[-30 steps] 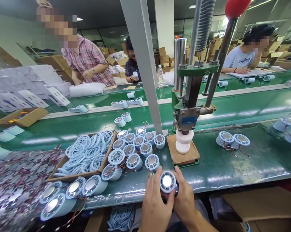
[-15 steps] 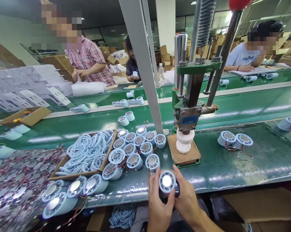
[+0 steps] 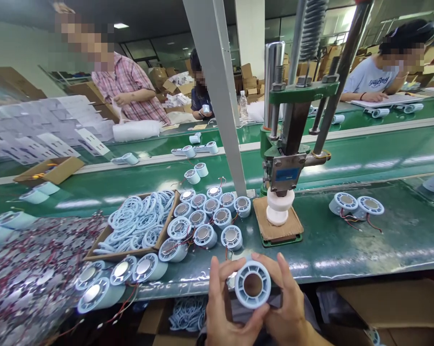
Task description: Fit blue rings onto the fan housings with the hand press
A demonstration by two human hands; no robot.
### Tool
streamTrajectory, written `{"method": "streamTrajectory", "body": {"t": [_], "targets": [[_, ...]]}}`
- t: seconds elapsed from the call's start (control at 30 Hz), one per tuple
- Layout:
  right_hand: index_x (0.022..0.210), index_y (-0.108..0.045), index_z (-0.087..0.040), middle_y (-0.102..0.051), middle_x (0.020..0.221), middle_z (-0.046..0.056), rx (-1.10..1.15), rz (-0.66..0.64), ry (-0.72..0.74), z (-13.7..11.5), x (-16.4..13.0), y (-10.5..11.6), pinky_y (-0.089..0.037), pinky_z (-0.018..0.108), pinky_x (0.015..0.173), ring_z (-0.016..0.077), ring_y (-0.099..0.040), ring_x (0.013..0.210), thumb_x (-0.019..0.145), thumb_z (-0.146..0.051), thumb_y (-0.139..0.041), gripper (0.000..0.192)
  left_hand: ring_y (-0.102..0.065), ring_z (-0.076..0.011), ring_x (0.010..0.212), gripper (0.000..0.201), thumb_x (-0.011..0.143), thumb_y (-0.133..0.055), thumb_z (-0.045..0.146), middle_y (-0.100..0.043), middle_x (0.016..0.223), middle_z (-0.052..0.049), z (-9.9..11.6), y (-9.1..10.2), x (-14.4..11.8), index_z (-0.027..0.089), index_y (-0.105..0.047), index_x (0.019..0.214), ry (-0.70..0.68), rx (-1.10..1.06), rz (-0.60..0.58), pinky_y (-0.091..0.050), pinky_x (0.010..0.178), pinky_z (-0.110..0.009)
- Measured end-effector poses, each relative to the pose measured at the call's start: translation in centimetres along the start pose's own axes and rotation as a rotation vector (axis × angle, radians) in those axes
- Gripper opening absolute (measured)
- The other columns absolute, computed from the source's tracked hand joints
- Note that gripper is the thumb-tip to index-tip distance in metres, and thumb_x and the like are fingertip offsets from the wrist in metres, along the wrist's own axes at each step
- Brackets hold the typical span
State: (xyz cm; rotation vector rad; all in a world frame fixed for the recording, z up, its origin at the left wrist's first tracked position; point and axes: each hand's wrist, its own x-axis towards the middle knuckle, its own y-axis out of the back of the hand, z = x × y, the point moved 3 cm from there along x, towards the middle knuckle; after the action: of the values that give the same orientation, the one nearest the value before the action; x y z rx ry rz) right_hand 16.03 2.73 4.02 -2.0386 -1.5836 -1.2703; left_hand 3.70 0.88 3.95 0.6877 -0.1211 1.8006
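Observation:
A light blue round motor housing (image 3: 240,295) with a ribbed ring and a round metal disc in its centre is held up close to me, face toward the camera. My left hand (image 3: 220,307) curls round its left side, and my right hand (image 3: 289,305) grips the right side. Both thumbs press near its lower rim. Just beyond my hands stands a green hand press (image 3: 287,166), with a white spool-shaped piece (image 3: 279,204) above its brown base pad (image 3: 262,226). Several similar housings (image 3: 222,217) with red and black wires are grouped left of the press.
A cardboard box of light blue rings (image 3: 137,216) sits left, beside a spread of wired metal discs (image 3: 40,269). Two housings (image 3: 346,204) lie right of the press. A grey post (image 3: 220,96) rises behind. Co-workers (image 3: 130,91) are across the green conveyor (image 3: 364,154).
The housing has come up nearer the camera, and its disc now looks dark instead of bright. My hands have shifted to hold it from both sides. The view has moved slightly.

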Motion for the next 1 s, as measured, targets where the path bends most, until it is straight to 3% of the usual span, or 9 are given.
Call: {"method": "streamTrajectory", "body": {"t": [0.13, 0.27, 0.33, 0.47, 0.67, 0.83, 0.93, 1.0], "targets": [[0.160, -0.014, -0.020, -0.076, 0.111, 0.015, -0.010, -0.005, -0.020, 0.1, -0.1, 0.1, -0.064, 0.038, 0.086, 0.0230, -0.076, 0.100, 0.101, -0.031, -0.052, 0.071, -0.065, -0.0273, 0.114, 0.089, 0.093, -0.064, 0.045, -0.064, 0.121, -0.015, -0.9, 0.1, -0.4, 0.022, -0.010, 0.160, -0.003, -0.027, -0.035, -0.056, 0.099, -0.044], [0.148, -0.041, -0.020, -0.075, 0.112, 0.013, -0.047, -0.072, 0.007, 0.1, 0.1, 0.2, -0.064, 0.035, 0.087, 0.0236, -0.075, 0.103, 0.095, -0.020, -0.054, 0.054, -0.065, -0.0290, 0.115, 0.091, 0.092, -0.066, 0.041, -0.063, 0.125, -0.016, -1.9, 0.2, -0.5, 0.020, -0.010, 0.160, -0.014, -0.017, -0.092, -0.056, 0.098, -0.043], [0.139, -0.051, -0.018, -0.075, 0.112, 0.013, -0.063, -0.078, 0.015, 0.3, 0.1, 0.3, -0.064, 0.033, 0.087, 0.0235, -0.075, 0.102, 0.092, -0.015, -0.053, 0.048, -0.064, -0.0304, 0.117, 0.086, 0.090, -0.068, 0.037, -0.062, 0.127, -0.016, -2.3, 0.2, -0.3, 0.020, -0.019, 0.159, -0.036, 0.030, -0.147, -0.055, 0.099, -0.044], [0.132, -0.057, -0.016, -0.076, 0.109, 0.013, -0.099, -0.029, -0.003, 1.0, -0.2, 0.3, -0.065, 0.032, 0.085, 0.0229, -0.076, 0.097, 0.089, -0.015, -0.055, 0.043, -0.059, -0.0332, 0.125, 0.059, 0.089, -0.066, 0.035, -0.060, 0.133, -0.015, -2.9, -0.3, 0.2, 0.023, -0.050, 0.144, -0.084, 0.109, -0.231, -0.053, 0.102, -0.047], [0.136, -0.054, -0.018, -0.075, 0.111, 0.012, -0.111, -0.032, -0.024, 1.4, -0.8, 0.1, -0.065, 0.033, 0.086, 0.0231, -0.076, 0.099, 0.090, -0.016, -0.055, 0.047, -0.064, -0.0298, 0.123, 0.055, 0.090, -0.063, 0.035, -0.064, 0.138, -0.013, -3.5, -1.4, 0.1, 0.023, -0.050, 0.142, 0.095, -0.089, -0.332, -0.054, 0.104, -0.042], [0.156, -0.029, -0.017, -0.074, 0.116, 0.014, -0.185, -0.081, -0.027, 2.2, -1.5, 0.2, -0.066, 0.036, 0.081, 0.0259, -0.075, 0.101, 0.092, -0.017, -0.050, 0.068, -0.069, -0.0293, 0.116, 0.054, 0.077, -0.071, 0.026, -0.071, 0.128, -0.011, -4.5, -1.8, 0.2, 0.020, -0.063, 0.130, 0.174, -0.083, -0.288, -0.057, 0.099, -0.038], [0.157, -0.027, -0.019, -0.069, 0.126, 0.013, -0.244, -0.242, 0.068, 2.0, 1.9, 2.7, -0.067, 0.039, 0.085, 0.0271, -0.072, 0.111, 0.092, -0.022, -0.052, 0.070, -0.073, -0.0304, 0.107, 0.052, 0.068, -0.073, 0.024, -0.076, 0.118, -0.010, -5.0, -2.6, 2.2, 0.018, -0.071, 0.119, 0.262, -0.008, -0.234, -0.059, 0.095, -0.039], [0.155, -0.033, -0.020, -0.062, 0.137, 0.013, -0.317, -0.241, 0.167, 0.9, 7.4, 6.0, -0.061, 0.042, 0.099, 0.0277, -0.063, 0.126, 0.090, -0.026, -0.060, 0.070, -0.074, -0.0311, 0.101, 0.053, 0.064, -0.076, 0.026, -0.078, 0.112, -0.011, -4.8, -3.6, 4.4, 0.015, -0.072, 0.116, 0.322, -0.015, -0.228, -0.060, 0.092, -0.041]]}}
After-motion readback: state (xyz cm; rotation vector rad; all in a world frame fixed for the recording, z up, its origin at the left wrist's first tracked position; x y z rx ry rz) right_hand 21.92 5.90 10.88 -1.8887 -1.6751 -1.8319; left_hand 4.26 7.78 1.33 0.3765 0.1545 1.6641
